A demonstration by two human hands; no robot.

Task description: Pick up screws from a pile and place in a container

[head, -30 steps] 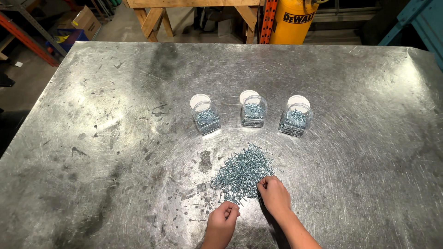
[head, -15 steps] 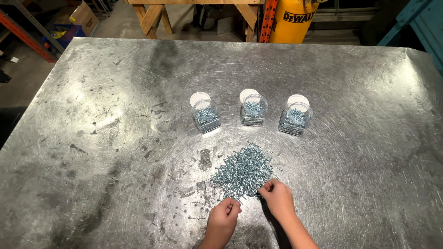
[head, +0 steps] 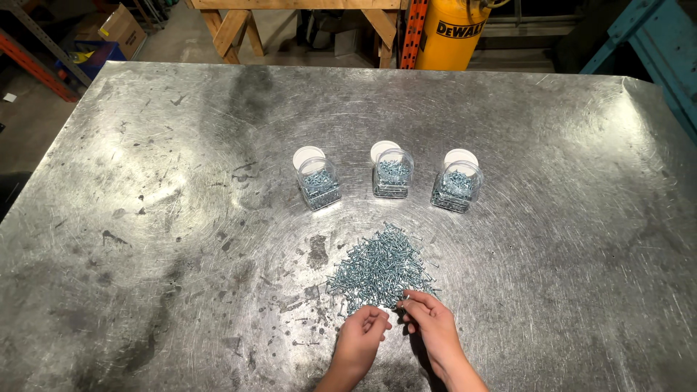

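A heap of small silver screws is spread on the scratched metal table, just in front of both hands. The left hand is held at the near edge of the heap with its fingers curled loosely; whether a screw is enclosed cannot be told. The fingertips of the right hand are pinched together at the edge of the heap, apparently on a screw. Three clear jars with screws inside are placed in a row beyond the heap, each with a white lid just behind it.
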